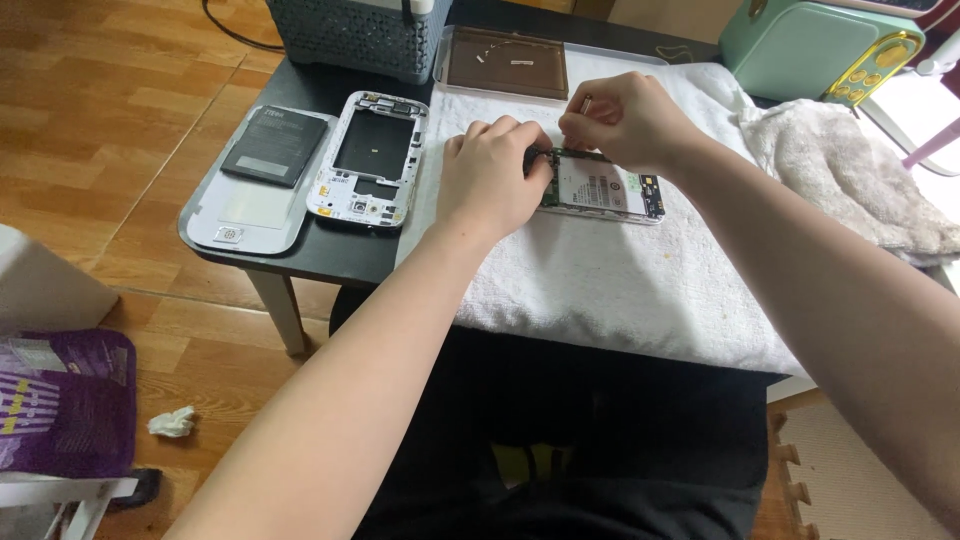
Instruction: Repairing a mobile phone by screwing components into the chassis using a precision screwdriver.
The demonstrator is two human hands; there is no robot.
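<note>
An opened white smartphone with its circuit board and a labelled metal plate bared (605, 190) lies on a white towel (600, 290) spread over the small black counter (330, 255); the left hand (492, 180) presses on the phone's left end, fingers curled down over it; the right hand (625, 120) sits just beyond the phone's far edge, its fingers pinched shut on a thin metal tool (583, 104) whose tip is hidden behind the hand; left of the towel a white plastic phone mid-frame (368, 160) lies on the bare counter, and further left a white back cover (250, 205) carries a flat black battery (275, 146); a brown rectangular tray (508, 62) lies at the far edge.
</note>
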